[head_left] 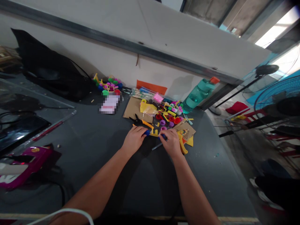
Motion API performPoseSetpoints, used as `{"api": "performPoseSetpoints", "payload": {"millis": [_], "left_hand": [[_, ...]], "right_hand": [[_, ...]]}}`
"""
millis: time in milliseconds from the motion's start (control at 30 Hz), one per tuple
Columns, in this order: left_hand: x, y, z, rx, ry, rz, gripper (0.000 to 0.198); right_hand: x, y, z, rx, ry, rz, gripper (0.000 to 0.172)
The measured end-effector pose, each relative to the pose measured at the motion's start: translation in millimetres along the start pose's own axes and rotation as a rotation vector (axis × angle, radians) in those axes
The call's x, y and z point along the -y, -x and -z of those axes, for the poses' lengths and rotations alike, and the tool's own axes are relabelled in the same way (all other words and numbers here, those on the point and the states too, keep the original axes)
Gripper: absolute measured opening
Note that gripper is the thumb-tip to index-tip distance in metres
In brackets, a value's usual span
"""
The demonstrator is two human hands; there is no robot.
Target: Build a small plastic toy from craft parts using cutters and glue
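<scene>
Between my two hands is a small yellow piece with blue ends (154, 135), held just above the grey table. My left hand (135, 138) pinches its left blue end. The right blue end sits in the fingers of my right hand (171, 141). Pliers with orange handles (141, 121) lie just beyond my left hand, on a piece of cardboard (131, 107). A thin clear stick (157, 146) rests under my right hand. To the right of that hand is a curved yellow tool (182, 143), partly hidden. Purple rings (162, 122) and red rings (177, 120) lie beyond my fingers.
A teal bottle with an orange cap (198, 95) leans against the wall at the back right. Colourful small parts (110, 84) are heaped at the back. A black bag (51, 68) and a magenta device (30, 165) are on the left. A blue fan (281, 100) stands right.
</scene>
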State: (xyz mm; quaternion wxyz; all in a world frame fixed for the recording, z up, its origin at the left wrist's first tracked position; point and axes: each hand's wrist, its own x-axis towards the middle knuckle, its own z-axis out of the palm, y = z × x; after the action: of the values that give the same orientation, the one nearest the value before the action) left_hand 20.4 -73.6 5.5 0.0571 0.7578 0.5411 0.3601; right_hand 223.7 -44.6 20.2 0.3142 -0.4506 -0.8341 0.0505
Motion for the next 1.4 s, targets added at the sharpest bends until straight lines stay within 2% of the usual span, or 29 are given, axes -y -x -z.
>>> {"api": "performPoseSetpoints", "payload": {"millis": [633,733,933,1067,1167,1300,1400], "left_hand": [[0.0,0.4,-1.3,0.009,-0.034,0.017,0.026],[0.5,0.2,-1.0,0.013,-0.033,0.011,0.026],[2.9,-1.3,-2.2,-0.005,-0.014,0.013,0.027],[0.9,-1.6,-1.3,-0.025,-0.013,0.052,0.035],[-5.9,-0.3,4.7,-0.096,-0.012,0.103,0.039],[-21.9,3.4,15.4,-0.24,0.091,0.124,0.016],[-36.6,6.2,18.7,-0.247,0.208,0.067,0.011]], "right_hand": [[0.4,0.2,1.1,-0.001,-0.001,-0.001,0.009],[0.9,1.3,2.8,-0.04,-0.038,-0.005,0.009],[1.8,3.5,8.5,-0.199,-0.153,-0.085,0.008],[2.3,5.5,8.9,-0.225,-0.321,-0.263,0.012],[4.4,7.4,10.9,-0.207,-0.63,-0.453,0.016],[11.4,10.2,17.7,-0.165,-0.919,-0.557,0.016],[18.0,11.9,21.9,-0.111,-0.966,-0.557,0.014]]}}
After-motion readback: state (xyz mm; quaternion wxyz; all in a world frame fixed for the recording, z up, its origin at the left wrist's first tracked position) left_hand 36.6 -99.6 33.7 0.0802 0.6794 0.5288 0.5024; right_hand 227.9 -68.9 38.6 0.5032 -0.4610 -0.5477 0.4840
